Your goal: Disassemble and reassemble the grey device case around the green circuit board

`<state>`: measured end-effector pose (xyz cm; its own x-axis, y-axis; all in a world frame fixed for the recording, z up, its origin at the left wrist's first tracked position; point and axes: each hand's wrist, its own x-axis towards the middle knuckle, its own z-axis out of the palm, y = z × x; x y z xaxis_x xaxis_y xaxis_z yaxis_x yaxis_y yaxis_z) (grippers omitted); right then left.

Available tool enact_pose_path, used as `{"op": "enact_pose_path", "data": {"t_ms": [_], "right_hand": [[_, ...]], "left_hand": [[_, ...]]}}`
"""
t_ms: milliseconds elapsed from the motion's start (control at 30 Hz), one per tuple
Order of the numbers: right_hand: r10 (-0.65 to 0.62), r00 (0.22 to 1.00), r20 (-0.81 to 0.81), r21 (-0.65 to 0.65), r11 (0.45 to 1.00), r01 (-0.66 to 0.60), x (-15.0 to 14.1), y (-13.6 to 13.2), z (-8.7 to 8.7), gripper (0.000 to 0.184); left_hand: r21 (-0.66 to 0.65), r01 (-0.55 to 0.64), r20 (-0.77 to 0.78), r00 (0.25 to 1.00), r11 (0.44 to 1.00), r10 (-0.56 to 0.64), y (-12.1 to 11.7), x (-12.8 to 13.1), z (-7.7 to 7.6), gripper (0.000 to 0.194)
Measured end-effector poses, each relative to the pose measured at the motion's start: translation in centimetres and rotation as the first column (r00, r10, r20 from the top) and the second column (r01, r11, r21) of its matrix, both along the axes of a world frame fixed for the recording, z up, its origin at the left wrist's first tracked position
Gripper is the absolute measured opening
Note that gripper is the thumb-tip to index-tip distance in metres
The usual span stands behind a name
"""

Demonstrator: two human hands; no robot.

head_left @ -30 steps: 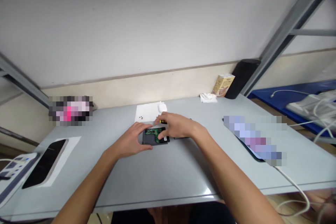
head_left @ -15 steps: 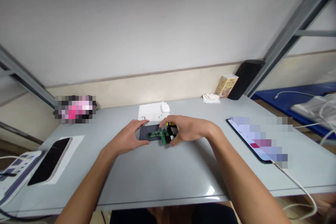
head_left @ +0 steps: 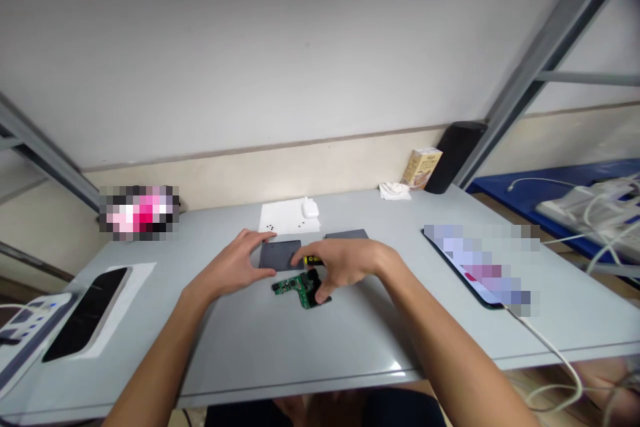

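My left hand [head_left: 233, 263] curves around the left end of a flat dark grey plastic casing [head_left: 277, 255], its thumb and fingers at the near and far edges. In front of the casing is a green circuit board [head_left: 295, 285] with a black part at its right end. The thumb of my right hand [head_left: 345, 267] is on that black part, while its index finger reaches over the casing's right side. A yellow-and-black cylinder [head_left: 313, 260], resembling a battery, shows beneath my right hand. Partly hidden behind that hand lies another dark grey flat piece [head_left: 347, 235].
Behind the casing, a white sheet [head_left: 283, 217] carries several tiny dark bits and a white rounded case [head_left: 311, 208]. A lit tablet [head_left: 465, 270] with a cable lies right; a dark phone [head_left: 90, 313] and power strip [head_left: 35, 330] left. A carton [head_left: 421, 169] stands by a black cylinder [head_left: 457, 157].
My right hand has brought the circuit board off the casing, toward me. More of the casing and the second grey piece now show. My left hand stays at the casing's left end.
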<state>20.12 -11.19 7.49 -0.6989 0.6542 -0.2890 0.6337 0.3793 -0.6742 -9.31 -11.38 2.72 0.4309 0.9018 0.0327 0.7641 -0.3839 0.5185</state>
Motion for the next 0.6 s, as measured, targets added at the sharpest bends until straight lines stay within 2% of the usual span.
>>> {"op": "enact_pose_path", "data": {"t_ms": [67, 133, 200, 267, 333, 433, 533, 600], "right_hand": [[-0.064, 0.991, -0.119, 0.013, 0.998, 0.066, 1.4, 0.5, 0.5, 0.068], [-0.161, 0.976, -0.147, 0.037, 0.985, 0.168, 3.1, 1.2, 0.8, 0.069], [-0.282, 0.957, -0.069, 0.081, 0.955, 0.287, 4.8, 2.0, 0.6, 0.076], [-0.345, 0.936, 0.072, 0.077, 0.937, 0.339, 6.1, 2.8, 0.0, 0.077], [-0.349, 0.928, 0.128, 0.056, 0.937, 0.344, 6.6, 3.5, -0.8, 0.075], [-0.302, 0.948, 0.098, 0.014, 0.953, 0.302, 6.3, 4.4, -1.8, 0.074], [-0.282, 0.957, 0.069, -0.025, 0.959, 0.284, 5.5, 4.8, -2.4, 0.07], [-0.279, 0.959, 0.046, -0.007, 0.96, 0.279, 5.0, 4.8, -2.5, 0.067]], "left_hand": [[0.006, -0.004, -0.004, 1.0, 1.0, 0.004, 0.0, -0.1, 0.0, 0.071], [0.016, -0.012, -0.004, 1.0, 1.0, 0.012, 0.1, -0.2, 0.0, 0.069], [0.013, -0.015, -0.003, 1.0, 1.0, 0.015, 0.0, -0.3, 0.0, 0.069], [-0.001, -0.006, -0.005, 1.0, 1.0, 0.006, 0.0, -0.3, 0.0, 0.068], [0.008, 0.012, -0.012, 1.0, 1.0, -0.012, 0.0, -0.3, 0.0, 0.067], [0.097, 0.046, -0.014, 0.999, 0.994, -0.044, -0.1, 0.3, 0.1, 0.062], [0.192, 0.109, -0.028, 0.994, 0.975, -0.106, -0.8, 1.6, 0.1, 0.044], [0.222, 0.174, -0.056, 0.985, 0.96, -0.165, -1.4, 2.9, 0.1, 0.032]]}}
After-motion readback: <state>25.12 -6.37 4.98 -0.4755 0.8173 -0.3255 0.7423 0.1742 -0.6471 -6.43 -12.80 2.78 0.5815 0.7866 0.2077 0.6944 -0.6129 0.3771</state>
